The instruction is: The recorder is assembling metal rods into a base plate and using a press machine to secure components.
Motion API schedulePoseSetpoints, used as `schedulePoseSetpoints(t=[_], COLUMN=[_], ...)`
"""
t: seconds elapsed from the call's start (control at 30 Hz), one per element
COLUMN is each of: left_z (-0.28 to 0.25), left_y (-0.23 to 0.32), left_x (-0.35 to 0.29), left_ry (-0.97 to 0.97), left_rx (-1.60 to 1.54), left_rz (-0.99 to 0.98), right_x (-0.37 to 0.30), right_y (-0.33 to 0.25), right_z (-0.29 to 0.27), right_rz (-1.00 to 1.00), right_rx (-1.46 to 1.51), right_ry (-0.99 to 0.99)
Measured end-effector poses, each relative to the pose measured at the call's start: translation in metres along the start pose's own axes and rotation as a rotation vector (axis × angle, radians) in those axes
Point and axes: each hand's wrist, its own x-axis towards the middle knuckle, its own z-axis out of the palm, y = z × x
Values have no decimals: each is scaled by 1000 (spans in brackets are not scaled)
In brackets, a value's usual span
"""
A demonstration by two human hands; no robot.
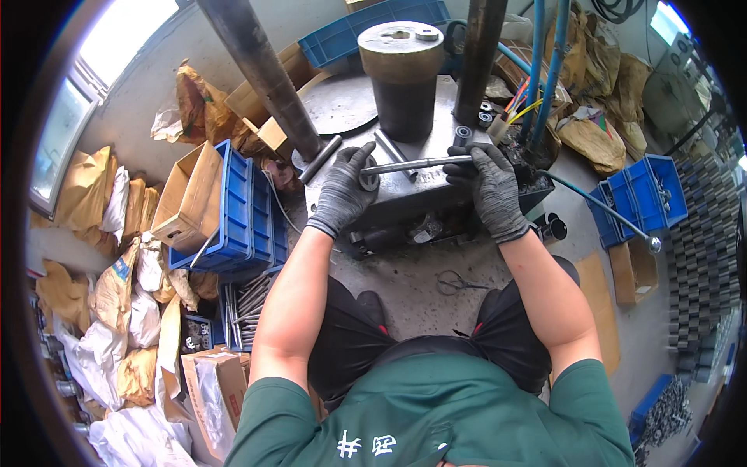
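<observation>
A slim metal rod (416,164) lies level between my two gloved hands, in front of the press. My right hand (498,194), in a grey knit glove, pinches its right end. My left hand (342,191), gloved alike, is closed around a round metal ring (369,180) at the rod's left end. Whether the rod passes into the ring or only lies against it, I cannot tell. Two more metal bars, a dark one (320,159) and a bright one (394,154), rest on the metal press table (440,117) behind my hands. A small bearing-like cylinder (463,135) stands near my right fingers.
A thick steel ram (401,86) rises from the table between two dark columns (264,74). Blue crates (249,214) with a carton and several rods stand left. More blue bins (642,198) and stacked dark cylinders (704,257) are right. Scissors (459,283) lie on the floor.
</observation>
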Motion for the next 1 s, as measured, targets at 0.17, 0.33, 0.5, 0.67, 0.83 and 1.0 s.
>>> schedulePoseSetpoints(t=[0.17,0.33,0.5,0.67,0.83,1.0], left_z=[12,15,17,65,99,93], left_y=[-11,37,100,101,94,94], left_x=[-9,-25,-30,-52,-82,-78], left_ry=[-45,30,58,-570,-771,-867], left_rx=[-209,-93,-303,-1313,-1035,-1083], left_rz=[-22,252,217,-581,-493,-619], right_x=[-36,-56,-71,-62,-24,55], right_y=[-19,-55,-103,-88,-59,-12], right_z=[39,54,57,49,25,-54], right_rz=[-324,-451,-518,-342,-86,-709], right_rx=[-365,-428,-557,-674,-341,-1404], right_ry=[-160,-159,-259,-320,-218,4])
